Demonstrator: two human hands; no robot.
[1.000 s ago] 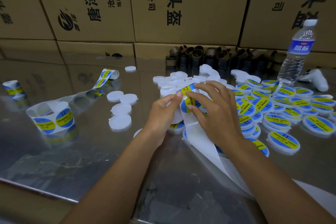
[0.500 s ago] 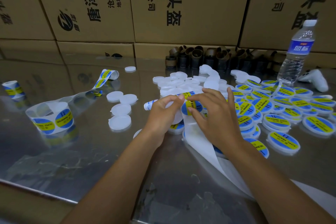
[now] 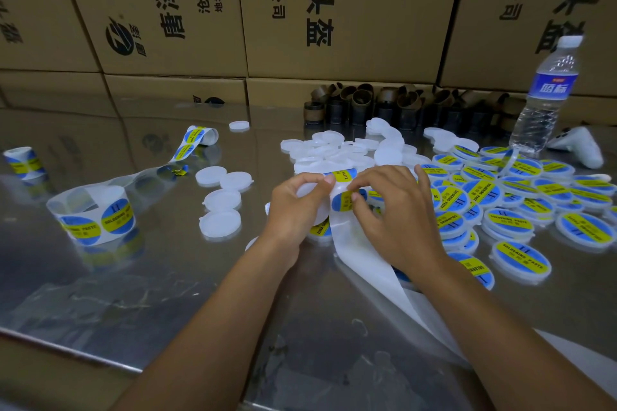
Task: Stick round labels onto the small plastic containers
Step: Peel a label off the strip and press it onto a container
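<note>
At the middle of the bench (image 3: pixel 167 294), the left hand (image 3: pixel 297 207) grips a blank container (image 3: pixel 309 192) and the right hand (image 3: pixel 394 220) pinches a label (image 3: pixel 344 202) on its strip (image 3: pixel 360 253). Many labelled containers (image 3: pixel 517 197) lie to the right, and a blank pile (image 3: pixel 334 153) waits beyond.

Stacked cardboard boxes (image 3: pixel 334 10) behind steel table (image 3: pixel 133 294)

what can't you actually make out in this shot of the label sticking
All in the head view:
- the container in the left hand: its face, covered by that hand's fingers
- the label pinched by the right hand: whether it is free of the backing strip; fingertips cover its edge
- the white object beside the water bottle: what it is, too blurred
- the cardboard boxes: print cut off by the top edge
</note>
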